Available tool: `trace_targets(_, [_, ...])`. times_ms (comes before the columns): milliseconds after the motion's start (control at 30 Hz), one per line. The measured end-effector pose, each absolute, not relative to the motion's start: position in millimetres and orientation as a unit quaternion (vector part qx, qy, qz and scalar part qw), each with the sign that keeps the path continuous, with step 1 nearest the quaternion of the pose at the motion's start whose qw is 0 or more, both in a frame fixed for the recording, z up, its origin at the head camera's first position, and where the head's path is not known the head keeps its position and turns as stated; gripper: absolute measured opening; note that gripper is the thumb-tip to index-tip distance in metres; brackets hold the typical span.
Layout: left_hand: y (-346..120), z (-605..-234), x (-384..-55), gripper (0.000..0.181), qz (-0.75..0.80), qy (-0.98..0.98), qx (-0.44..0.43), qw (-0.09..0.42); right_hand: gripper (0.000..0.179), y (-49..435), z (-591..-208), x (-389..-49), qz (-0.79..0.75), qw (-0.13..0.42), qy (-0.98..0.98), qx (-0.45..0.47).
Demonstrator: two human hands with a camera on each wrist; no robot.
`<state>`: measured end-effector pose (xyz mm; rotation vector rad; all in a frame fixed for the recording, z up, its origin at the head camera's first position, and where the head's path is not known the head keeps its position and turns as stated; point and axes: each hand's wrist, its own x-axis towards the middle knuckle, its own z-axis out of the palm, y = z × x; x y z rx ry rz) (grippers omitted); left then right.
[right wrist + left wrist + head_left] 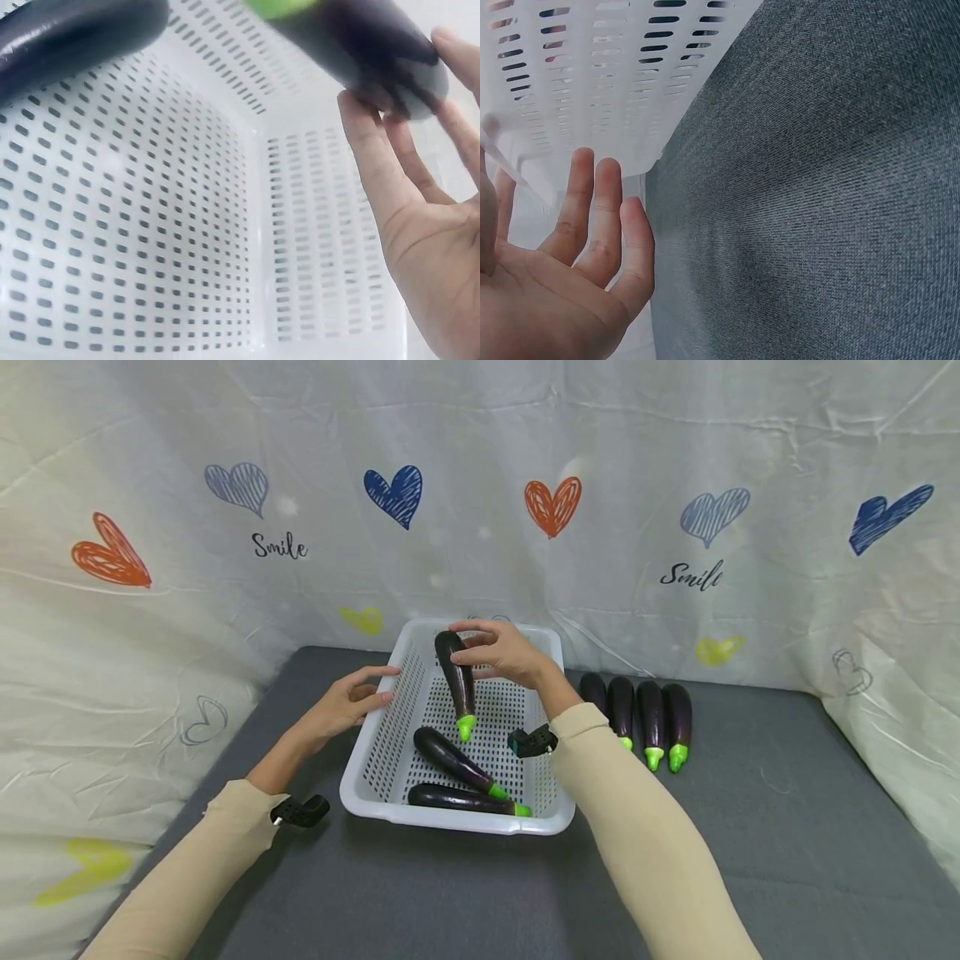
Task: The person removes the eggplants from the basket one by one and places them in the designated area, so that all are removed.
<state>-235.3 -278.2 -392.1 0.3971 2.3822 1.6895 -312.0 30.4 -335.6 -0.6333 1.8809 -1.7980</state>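
Over the white perforated basket (367, 806), my right hand (498, 652) pinches an eggplant (456, 681) near its rounded end, with the green stem end pointing down toward me. In the right wrist view the fingertips (358, 109) press against that eggplant's dark skin. Two more eggplants lie inside the basket: one slanting (457, 760), one along the near wall (465, 798). My left hand (341, 706) rests at the basket's left rim, its fingers loosely extended. The left wrist view shows several of its fingers (604, 217) outside the slotted wall.
Several eggplants (651, 718) lie in a row on the grey cloth-covered table (787, 810), right of the basket and partly behind my right arm. A white curtain (480, 427) printed with hearts hangs close behind the basket. Dark wrist devices (300, 811) sit on both forearms.
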Motion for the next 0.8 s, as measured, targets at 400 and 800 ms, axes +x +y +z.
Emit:
trace_targets(400, [-277.6, -391.9, -234.2, 0.054, 0.571, 0.804, 0.132, 0.097, 0.054, 37.7, -327.3, -312.8, -0.664, 0.230, 0.675, -0.223])
trace_targets(800, [-276.5, -391.2, -233.7, 0.055, 0.576, 0.800, 0.135, 0.098, 0.056, 52.7, -312.4, -309.3, -0.647, 0.204, 0.684, -0.267])
